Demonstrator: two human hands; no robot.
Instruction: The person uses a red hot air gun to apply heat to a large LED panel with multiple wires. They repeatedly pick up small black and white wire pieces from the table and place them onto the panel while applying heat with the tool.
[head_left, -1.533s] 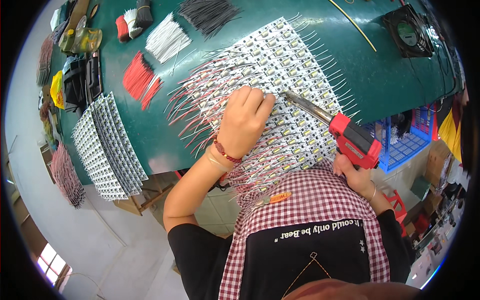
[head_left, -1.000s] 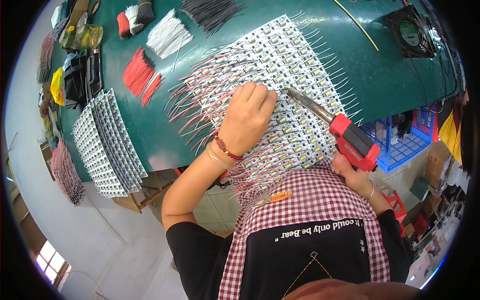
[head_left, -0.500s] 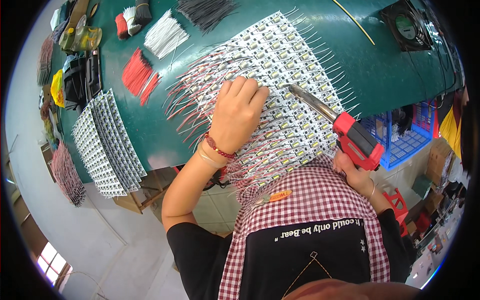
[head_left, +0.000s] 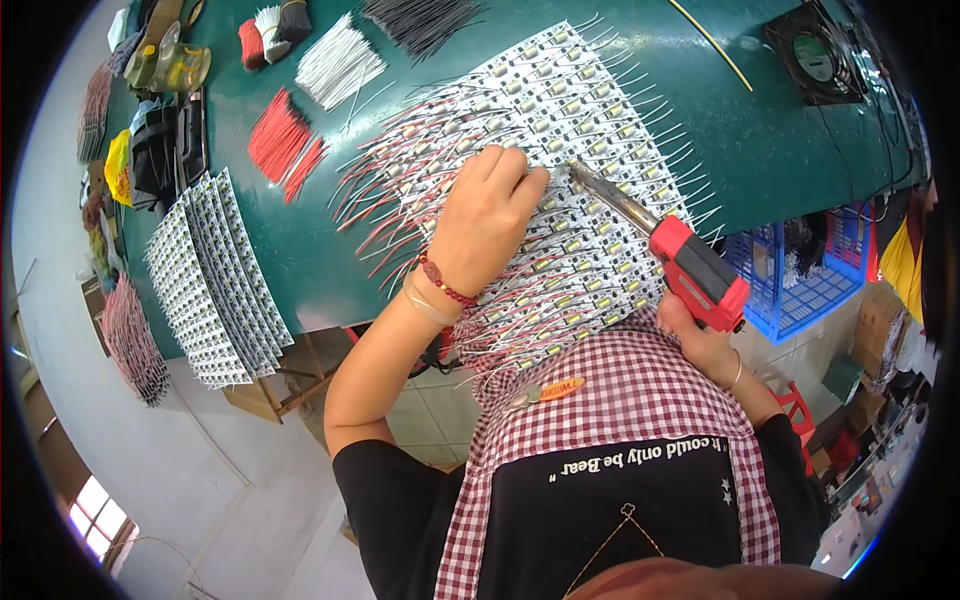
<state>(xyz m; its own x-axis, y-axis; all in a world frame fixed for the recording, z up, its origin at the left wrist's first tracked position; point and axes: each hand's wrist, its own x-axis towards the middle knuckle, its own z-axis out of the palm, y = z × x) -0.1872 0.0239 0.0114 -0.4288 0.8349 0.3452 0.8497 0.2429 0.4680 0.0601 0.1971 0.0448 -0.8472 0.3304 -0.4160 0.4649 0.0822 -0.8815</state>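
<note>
A panel of white LED circuit boards [head_left: 590,130] lies on the green table, with red, white and dark wires sticking out along its left side and pale wires along its right. My left hand [head_left: 488,212] rests over the middle of the panel, fingers curled together; whatever is between the fingertips is hidden. In my right hand [head_left: 697,338] is a red and black soldering gun [head_left: 700,274], gripped by its handle. Its metal tip points left and meets the panel just right of my left fingers.
Bundles of red wires [head_left: 284,142], white wires [head_left: 340,66] and black wires [head_left: 420,22] lie on the green table [head_left: 310,235]. More LED panels [head_left: 215,285] are stacked at the left. A black fan [head_left: 815,55] stands at the far right, above a blue crate [head_left: 800,285].
The soldering gun has shifted a little left, its tip closer to my left hand. My left hand has moved slightly right and up, fingers still curled.
</note>
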